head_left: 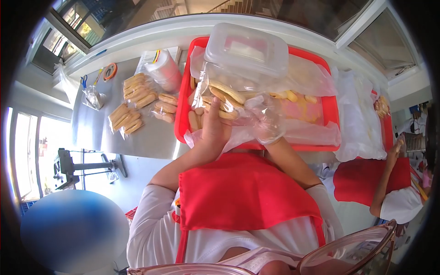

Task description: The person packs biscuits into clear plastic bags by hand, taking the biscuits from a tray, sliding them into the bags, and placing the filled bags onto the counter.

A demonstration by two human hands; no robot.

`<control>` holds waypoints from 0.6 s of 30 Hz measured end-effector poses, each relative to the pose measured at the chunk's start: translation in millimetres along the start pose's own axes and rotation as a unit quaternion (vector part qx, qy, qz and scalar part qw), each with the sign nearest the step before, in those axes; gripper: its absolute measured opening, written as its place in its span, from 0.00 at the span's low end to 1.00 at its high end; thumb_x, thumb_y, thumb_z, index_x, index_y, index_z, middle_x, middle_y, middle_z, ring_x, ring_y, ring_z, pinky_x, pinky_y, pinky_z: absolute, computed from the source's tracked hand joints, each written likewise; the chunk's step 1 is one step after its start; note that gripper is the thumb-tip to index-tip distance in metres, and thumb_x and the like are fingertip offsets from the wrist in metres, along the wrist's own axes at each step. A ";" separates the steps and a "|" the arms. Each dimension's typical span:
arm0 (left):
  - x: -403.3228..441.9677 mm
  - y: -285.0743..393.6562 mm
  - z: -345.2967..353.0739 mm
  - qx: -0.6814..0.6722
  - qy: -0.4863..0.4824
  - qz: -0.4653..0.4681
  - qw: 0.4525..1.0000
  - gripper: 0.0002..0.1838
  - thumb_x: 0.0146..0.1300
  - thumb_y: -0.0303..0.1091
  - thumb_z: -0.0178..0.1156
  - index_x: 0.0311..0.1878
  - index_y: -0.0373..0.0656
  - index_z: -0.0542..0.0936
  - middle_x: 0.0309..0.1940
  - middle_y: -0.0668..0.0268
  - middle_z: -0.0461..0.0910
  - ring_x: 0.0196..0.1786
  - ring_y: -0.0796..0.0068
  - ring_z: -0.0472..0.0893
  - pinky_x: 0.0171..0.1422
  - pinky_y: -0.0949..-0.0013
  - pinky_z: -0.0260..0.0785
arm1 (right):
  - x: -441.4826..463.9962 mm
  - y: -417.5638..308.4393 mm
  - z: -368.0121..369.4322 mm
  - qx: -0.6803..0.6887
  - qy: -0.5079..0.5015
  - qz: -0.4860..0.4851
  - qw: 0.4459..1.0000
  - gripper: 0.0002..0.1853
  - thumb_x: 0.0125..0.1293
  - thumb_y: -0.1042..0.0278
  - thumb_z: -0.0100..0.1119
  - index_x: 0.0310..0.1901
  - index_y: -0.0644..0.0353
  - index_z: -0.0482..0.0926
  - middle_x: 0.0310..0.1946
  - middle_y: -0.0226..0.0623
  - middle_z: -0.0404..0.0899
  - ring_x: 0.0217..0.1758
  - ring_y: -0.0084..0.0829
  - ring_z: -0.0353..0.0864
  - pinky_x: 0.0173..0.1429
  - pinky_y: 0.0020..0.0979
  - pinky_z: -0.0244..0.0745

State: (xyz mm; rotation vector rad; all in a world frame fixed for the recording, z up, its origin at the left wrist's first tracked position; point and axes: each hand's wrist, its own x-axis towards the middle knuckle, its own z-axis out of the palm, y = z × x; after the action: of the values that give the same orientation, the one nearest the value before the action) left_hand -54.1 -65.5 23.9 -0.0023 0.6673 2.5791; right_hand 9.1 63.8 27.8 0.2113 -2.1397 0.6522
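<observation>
My left hand (214,126), bare, has its thumb and fingers around a clear plastic bag (200,87) with long pale biscuits (225,94) inside. My right hand (266,120) wears a loose clear plastic glove and is closed beside the biscuits at the bag's right side; what its fingers hold, if anything, is hidden by the plastic. Both hands are over a red tray (333,110) lined with translucent sheets, where more biscuits (292,96) lie. Over the tray's back edge sits a translucent lidded container (247,48).
Filled biscuit bags (126,118) lie on the metal table (98,137) at left, near a roll of clear bags (164,71), orange tape (110,72) and blue scissors (84,81). At right are white plastic sheets (358,114), another red tray (387,130) and a co-worker's arm (386,176).
</observation>
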 end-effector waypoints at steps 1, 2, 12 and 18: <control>-2.4 0.5 4.4 -0.009 -0.004 -0.004 1.000 0.18 0.64 0.35 0.49 0.56 0.43 0.63 0.52 0.63 0.69 0.55 0.65 0.71 0.57 0.58 0.67 | 4.4 -3.7 -2.9 -0.046 0.039 -0.012 0.998 0.19 0.43 0.71 0.66 0.41 0.56 0.76 0.39 0.37 0.74 0.42 0.42 0.74 0.45 0.38 0.69; -4.6 1.3 9.3 -0.019 -0.008 -0.007 1.000 0.18 0.64 0.35 0.49 0.56 0.43 0.63 0.52 0.63 0.69 0.55 0.65 0.71 0.57 0.59 0.67 | 6.4 -6.0 -4.4 -0.091 0.078 -0.025 0.992 0.20 0.42 0.68 0.66 0.41 0.55 0.76 0.38 0.36 0.74 0.42 0.42 0.73 0.44 0.39 0.68; -8.6 -4.2 -3.6 0.003 -0.064 -0.033 0.997 0.22 0.64 0.40 0.49 0.59 0.45 0.60 0.56 0.65 0.67 0.58 0.66 0.68 0.60 0.58 0.64 | -4.0 13.4 7.7 0.268 -0.036 0.148 0.951 0.19 0.48 0.73 0.63 0.46 0.59 0.75 0.42 0.39 0.76 0.48 0.35 0.73 0.50 0.31 0.68; 0.5 25.7 -32.0 -0.087 -0.140 -0.149 0.975 0.37 0.58 0.59 0.49 0.64 0.46 0.54 0.60 0.63 0.62 0.61 0.62 0.64 0.63 0.54 0.58 | 14.8 3.6 -24.0 0.242 -0.138 0.116 0.953 0.20 0.49 0.75 0.62 0.47 0.63 0.74 0.41 0.39 0.76 0.42 0.32 0.76 0.45 0.28 0.71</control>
State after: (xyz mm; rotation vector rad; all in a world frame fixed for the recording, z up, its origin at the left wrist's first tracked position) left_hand -69.6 -99.7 7.4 0.1867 0.3084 2.2796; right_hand 15.5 80.7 49.8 0.3345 -2.2528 1.3544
